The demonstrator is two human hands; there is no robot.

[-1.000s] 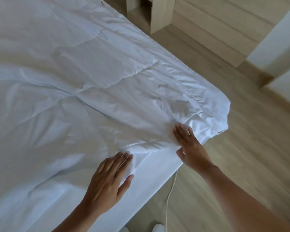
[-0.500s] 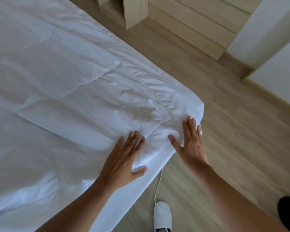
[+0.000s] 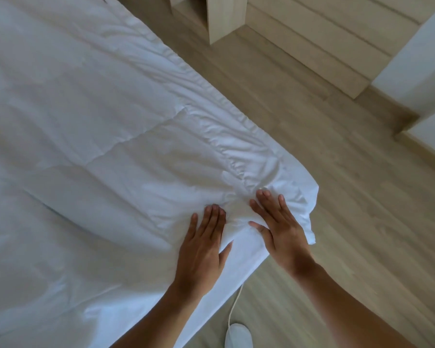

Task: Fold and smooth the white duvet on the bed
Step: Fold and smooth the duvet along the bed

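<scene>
The white duvet (image 3: 106, 136) lies spread over the bed and fills the left and middle of the head view. Its near right corner is wrinkled and hangs slightly past the bed's corner. My left hand (image 3: 203, 244) rests flat on the duvet just left of that corner, fingers together and pointing away from me. My right hand (image 3: 279, 227) lies flat on the corner itself, fingers spread. Neither hand grips the fabric. A ridge of bunched cloth stands between the two hands.
Light wooden floor (image 3: 337, 197) runs along the bed's right side. A wooden cabinet leg (image 3: 221, 18) and drawers (image 3: 324, 38) stand at the back, a white wall (image 3: 422, 59) at the right. A white cord (image 3: 234, 305) and a white slipper (image 3: 237, 336) lie by the bed.
Both hands have slid toward the duvet's near right corner and closer together. The left hand's fingers have drawn together. The corner now lies flatter under my right hand.
</scene>
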